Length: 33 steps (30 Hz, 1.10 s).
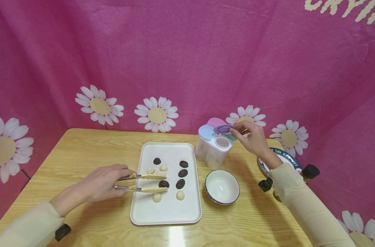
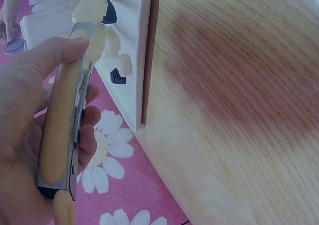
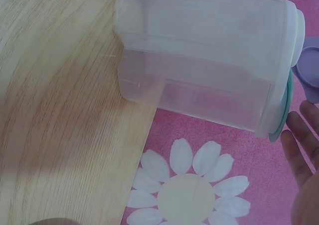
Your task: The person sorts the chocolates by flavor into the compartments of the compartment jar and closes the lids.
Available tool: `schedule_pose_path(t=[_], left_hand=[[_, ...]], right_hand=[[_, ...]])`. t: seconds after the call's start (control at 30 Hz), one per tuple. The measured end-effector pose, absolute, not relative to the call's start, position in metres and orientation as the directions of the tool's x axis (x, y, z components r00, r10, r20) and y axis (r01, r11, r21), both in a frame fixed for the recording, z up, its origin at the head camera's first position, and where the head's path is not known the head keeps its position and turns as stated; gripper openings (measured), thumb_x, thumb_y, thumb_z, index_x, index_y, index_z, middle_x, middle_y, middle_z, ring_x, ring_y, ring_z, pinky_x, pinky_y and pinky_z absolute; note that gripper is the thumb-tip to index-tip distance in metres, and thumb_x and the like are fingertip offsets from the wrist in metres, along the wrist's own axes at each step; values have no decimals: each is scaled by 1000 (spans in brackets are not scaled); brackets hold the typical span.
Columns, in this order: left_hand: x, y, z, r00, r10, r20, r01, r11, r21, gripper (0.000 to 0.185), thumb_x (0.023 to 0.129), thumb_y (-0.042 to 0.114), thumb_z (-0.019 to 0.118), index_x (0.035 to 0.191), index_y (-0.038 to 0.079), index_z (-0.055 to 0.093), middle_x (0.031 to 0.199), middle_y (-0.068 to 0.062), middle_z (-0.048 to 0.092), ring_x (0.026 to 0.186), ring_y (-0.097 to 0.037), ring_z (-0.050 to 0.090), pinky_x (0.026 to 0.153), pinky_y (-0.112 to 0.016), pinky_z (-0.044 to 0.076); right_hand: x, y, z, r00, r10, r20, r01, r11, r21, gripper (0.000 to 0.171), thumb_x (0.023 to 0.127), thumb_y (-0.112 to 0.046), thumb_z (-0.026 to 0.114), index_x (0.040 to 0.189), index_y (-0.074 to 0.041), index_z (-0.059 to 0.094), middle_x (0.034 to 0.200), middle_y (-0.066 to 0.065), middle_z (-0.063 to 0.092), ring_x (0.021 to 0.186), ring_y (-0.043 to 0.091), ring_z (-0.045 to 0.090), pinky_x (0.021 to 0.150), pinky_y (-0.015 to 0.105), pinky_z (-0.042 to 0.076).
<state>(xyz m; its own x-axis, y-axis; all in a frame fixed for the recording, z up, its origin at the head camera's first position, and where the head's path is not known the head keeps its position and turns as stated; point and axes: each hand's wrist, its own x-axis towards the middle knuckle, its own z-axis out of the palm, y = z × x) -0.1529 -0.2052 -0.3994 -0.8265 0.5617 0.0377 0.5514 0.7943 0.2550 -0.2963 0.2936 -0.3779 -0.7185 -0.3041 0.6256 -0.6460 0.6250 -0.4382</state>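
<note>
My left hand (image 1: pixel 104 181) grips yellow-tipped metal tongs (image 2: pixel 60 120) over a white tray (image 1: pixel 162 216). The tong arms stand apart, one on each side of a dark oval chocolate (image 1: pixel 163 184); contact cannot be told. Several other dark pieces (image 1: pixel 183 173) and cream-coloured pieces (image 1: pixel 180 195) lie on the tray. At the tray's right stands a clear container (image 1: pixel 212 154) with coloured lids. My right hand (image 1: pixel 252 139) pinches a purple lid (image 1: pixel 223 129) by its edge, raised above the container's top. Below that lid a round opening shows at the front.
A white bowl (image 1: pixel 222 187) with a dark rim stands right of the tray, in front of the container. A round item with a lettered dark border (image 1: pixel 283 156) lies partly under my right forearm. Behind the wooden table (image 1: pixel 91 147) hangs a pink flowered cloth (image 1: pixel 181 61).
</note>
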Motion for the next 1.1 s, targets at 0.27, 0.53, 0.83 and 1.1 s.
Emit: schedule_pose_path(t=[0.27, 0.53, 0.83, 1.1], left_hand=[[-157, -204, -402, -826, 564, 7, 547, 798, 253, 42, 84, 26, 86, 124, 16, 75, 102, 7, 68, 84, -5, 56, 75, -34, 55], [-159, -203, -401, -826, 564, -5, 537, 790, 296, 40, 85, 24, 86, 123, 17, 76, 101, 5, 69, 83, -9, 57, 74, -33, 53], [-168, -194, -388, -820, 563, 100, 566, 774, 282, 45, 86, 24, 84, 129, 14, 74, 105, 2, 70, 84, -10, 58, 73, -32, 53], [-187, -172, -369, -832, 536, 141, 551, 773, 315, 48, 89, 28, 84, 133, 13, 71, 114, -3, 72, 86, -15, 60, 73, -34, 52]], right_hand=[[-297, 293, -378, -712, -311, 629, -655, 617, -437, 12, 88, -1, 82, 98, 0, 76, 90, 15, 78, 76, 5, 65, 69, 7, 51], [-297, 293, -378, -718, -305, 625, -651, 612, -449, 11, 89, -1, 81, 99, -1, 76, 90, 14, 78, 77, 2, 64, 69, 7, 51], [-297, 293, -377, -711, -309, 631, -658, 608, -444, 11, 88, 0, 81, 97, 0, 75, 90, 15, 78, 78, -1, 63, 70, 7, 52], [-298, 292, -378, -712, -310, 631, -660, 604, -448, 10, 88, 0, 81, 97, 0, 76, 90, 15, 78, 77, -2, 64, 71, 6, 51]])
